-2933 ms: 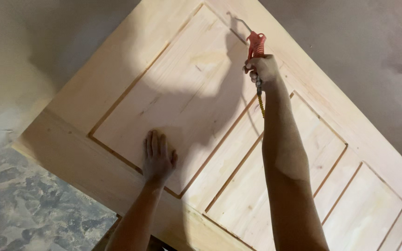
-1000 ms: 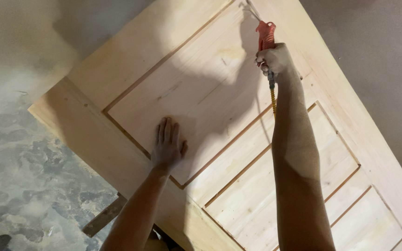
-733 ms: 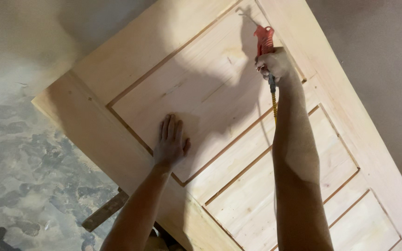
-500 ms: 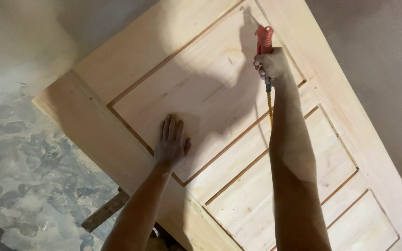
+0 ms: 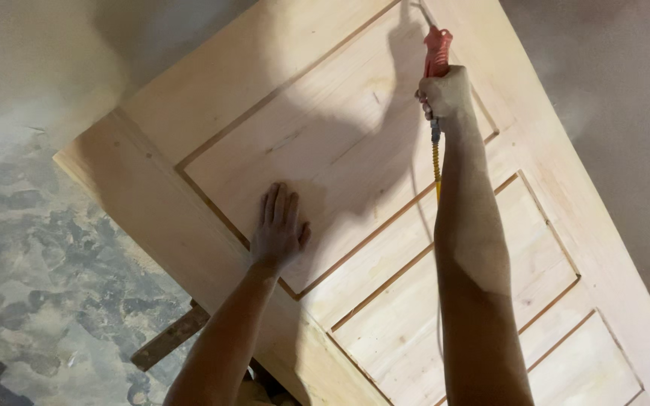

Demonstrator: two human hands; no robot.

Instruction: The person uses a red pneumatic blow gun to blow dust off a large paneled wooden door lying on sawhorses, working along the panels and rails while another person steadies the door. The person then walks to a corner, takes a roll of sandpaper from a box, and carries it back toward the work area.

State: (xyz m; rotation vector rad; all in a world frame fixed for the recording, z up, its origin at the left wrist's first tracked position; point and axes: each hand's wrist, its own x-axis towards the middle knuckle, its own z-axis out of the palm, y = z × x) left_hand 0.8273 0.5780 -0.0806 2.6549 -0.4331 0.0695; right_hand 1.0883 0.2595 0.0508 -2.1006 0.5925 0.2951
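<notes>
Two bare hands are working over a pale wooden door (image 5: 385, 248) that is lying flat, its long axis running from the upper left down to the lower right of the view. The left hand (image 5: 278, 229) is pressing palm-down on the door's large upper panel, close to that panel's lower groove, with its fingers spread flat and pointing up the panel; its grip is wide and holding nothing. The right hand (image 5: 445, 96) is reaching farther up the door, near the panel's upper right corner, and its grip is closing tightly around the handle of a red blow gun (image 5: 436, 54). The gun's long axis is standing nearly straight up the view, its thin metal nozzle pointing away from the person toward the door's top edge. A yellow hose (image 5: 436, 162) is trailing from under the right hand back along the forearm, across the door's narrower slats. Beside the door's left edge, the dusty grey floor (image 5: 31, 286) is showing, and a dark wooden bar (image 5: 168, 338) is sticking out from beneath the door.
</notes>
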